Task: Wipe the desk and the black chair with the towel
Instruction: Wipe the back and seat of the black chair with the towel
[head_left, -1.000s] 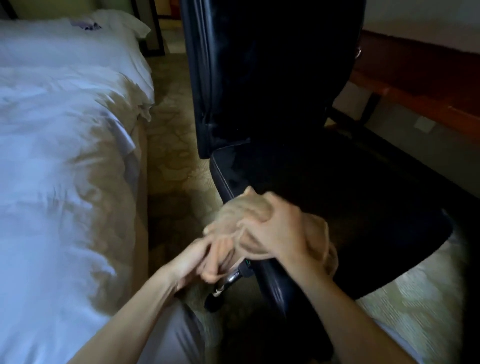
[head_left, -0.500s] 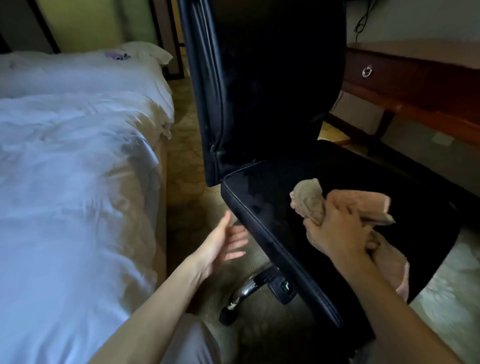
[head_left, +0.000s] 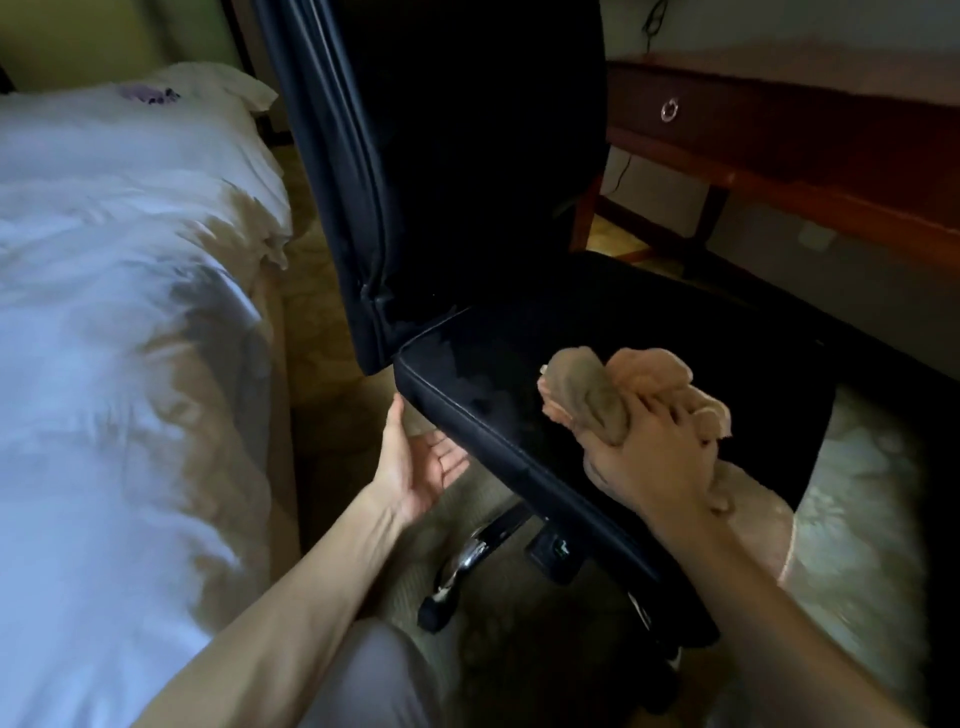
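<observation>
The left hand's (head_left: 421, 462) fingertips vanish under the black chair's (head_left: 623, 332) seat edge, the right hand (head_left: 654, 462) covers part of the towel (head_left: 597, 395), the backrest (head_left: 467, 156) runs out at twelve o'clock, the tabletop (head_left: 831, 57) runs out at three, and a purple thing (head_left: 148, 94) on the bed (head_left: 104, 312) at eleven is too blurred to name.

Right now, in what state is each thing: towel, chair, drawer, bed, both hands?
towel: bunched, held over the seat.
right hand: grips the towel.
left hand: open, by the seat's edge.
black chair: upright, unoccupied.
drawer: closed.
bed: sheets rumpled.
</observation>
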